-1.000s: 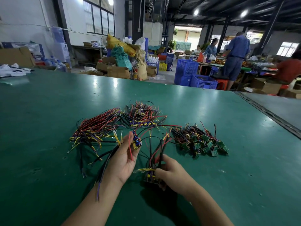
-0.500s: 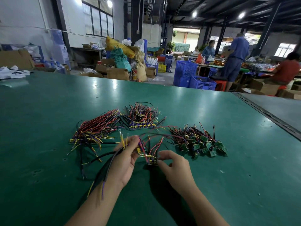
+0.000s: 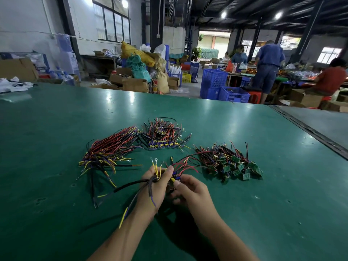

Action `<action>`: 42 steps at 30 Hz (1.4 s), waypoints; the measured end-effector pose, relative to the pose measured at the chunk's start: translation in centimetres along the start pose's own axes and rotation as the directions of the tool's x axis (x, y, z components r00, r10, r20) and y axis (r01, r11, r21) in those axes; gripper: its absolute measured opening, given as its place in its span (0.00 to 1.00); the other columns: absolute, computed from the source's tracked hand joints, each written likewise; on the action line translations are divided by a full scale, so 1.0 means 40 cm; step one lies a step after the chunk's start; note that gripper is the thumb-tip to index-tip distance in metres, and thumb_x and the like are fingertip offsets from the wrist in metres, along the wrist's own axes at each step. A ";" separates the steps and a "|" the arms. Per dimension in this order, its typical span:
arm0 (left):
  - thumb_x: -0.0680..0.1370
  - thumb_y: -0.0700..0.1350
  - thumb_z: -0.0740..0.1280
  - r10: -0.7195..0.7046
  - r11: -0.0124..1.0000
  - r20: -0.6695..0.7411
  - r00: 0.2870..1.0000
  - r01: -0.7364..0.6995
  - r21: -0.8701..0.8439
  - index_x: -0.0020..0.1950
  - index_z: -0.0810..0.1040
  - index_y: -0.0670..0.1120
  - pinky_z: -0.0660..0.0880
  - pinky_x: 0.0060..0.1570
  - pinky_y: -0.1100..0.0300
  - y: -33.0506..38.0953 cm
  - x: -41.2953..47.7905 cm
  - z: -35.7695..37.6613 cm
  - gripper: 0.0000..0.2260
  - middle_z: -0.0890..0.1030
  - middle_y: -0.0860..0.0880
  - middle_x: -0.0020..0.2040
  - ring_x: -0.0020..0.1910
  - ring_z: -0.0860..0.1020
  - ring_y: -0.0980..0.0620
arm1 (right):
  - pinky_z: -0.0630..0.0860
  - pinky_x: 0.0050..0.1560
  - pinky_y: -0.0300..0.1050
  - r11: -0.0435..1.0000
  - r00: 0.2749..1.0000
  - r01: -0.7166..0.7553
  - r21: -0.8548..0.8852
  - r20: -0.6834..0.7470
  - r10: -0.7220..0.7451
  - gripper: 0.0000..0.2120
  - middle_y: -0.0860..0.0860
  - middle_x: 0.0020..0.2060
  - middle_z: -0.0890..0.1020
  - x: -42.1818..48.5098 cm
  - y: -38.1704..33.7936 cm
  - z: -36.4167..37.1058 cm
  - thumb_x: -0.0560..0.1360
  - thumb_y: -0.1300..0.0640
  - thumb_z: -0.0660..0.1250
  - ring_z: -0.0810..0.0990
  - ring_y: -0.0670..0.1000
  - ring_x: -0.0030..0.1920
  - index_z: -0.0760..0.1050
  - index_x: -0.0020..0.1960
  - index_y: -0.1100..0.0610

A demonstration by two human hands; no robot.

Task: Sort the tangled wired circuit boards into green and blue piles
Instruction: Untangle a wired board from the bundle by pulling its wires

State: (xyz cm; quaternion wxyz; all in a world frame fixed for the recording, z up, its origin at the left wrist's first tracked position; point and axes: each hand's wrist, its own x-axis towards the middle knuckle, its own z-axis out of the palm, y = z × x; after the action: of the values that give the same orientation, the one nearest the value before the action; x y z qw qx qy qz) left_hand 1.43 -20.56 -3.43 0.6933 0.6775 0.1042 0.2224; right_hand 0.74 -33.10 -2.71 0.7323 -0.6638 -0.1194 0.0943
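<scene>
On the green table (image 3: pixel 56 213) lie three heaps. A pile of green circuit boards (image 3: pixel 233 166) with red and black wires is at the right. A pile of blue boards (image 3: pixel 163 137) with wires sits at the back centre. A tangle of red, yellow and black wires (image 3: pixel 107 153) spreads at the left. My left hand (image 3: pixel 154 187) grips a bundle of wires whose loose ends trail over my wrist. My right hand (image 3: pixel 190 191) pinches a small blue wired board (image 3: pixel 175 177) held between both hands, just in front of the green pile.
A metal seam (image 3: pixel 310 132) runs diagonally along the table's right side. Beyond the far edge stand blue crates (image 3: pixel 224 87), cardboard boxes and sacks. Several people work at benches at the back right.
Both hands have drawn together and slightly nearer to me. The right hand now pinches the blue board against the left hand's bundle, and the wires trail further over my left wrist.
</scene>
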 end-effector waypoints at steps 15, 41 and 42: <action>0.63 0.54 0.78 0.113 0.978 0.353 0.929 -0.166 0.124 0.53 0.74 0.50 0.77 0.37 0.62 0.016 -0.030 -0.011 0.23 0.82 0.55 0.36 0.34 0.79 0.59 | 0.79 0.30 0.39 0.820 0.983 -0.156 0.551 0.003 0.185 0.07 0.57 0.34 0.83 0.012 -0.043 -0.007 0.71 0.60 0.68 0.81 0.50 0.30 0.77 0.47 0.63; 0.69 0.41 0.72 -0.336 0.842 0.460 0.822 0.481 -0.243 0.52 0.79 0.35 0.82 0.39 0.58 0.053 -0.009 -0.031 0.15 0.84 0.40 0.44 0.38 0.82 0.49 | 0.80 0.31 0.45 0.985 0.966 -0.071 -0.159 -0.257 0.028 0.09 0.50 0.28 0.81 0.030 -0.029 -0.038 0.71 0.56 0.75 0.80 0.48 0.28 0.77 0.47 0.57; 0.68 0.41 0.72 -0.342 0.840 0.444 0.828 0.481 -0.249 0.52 0.79 0.35 0.82 0.39 0.56 0.054 -0.005 -0.033 0.15 0.83 0.39 0.44 0.38 0.82 0.48 | 0.78 0.29 0.41 0.994 0.976 -0.092 -0.060 -0.202 0.078 0.10 0.50 0.28 0.81 0.025 -0.033 -0.035 0.72 0.59 0.75 0.80 0.47 0.27 0.76 0.50 0.60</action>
State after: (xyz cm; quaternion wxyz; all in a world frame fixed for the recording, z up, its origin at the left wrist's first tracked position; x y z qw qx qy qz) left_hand 0.31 -19.50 -1.42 0.8409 0.5335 0.0716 -0.0567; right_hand 2.09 -34.26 -1.46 0.7127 -0.6991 -0.0200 0.0544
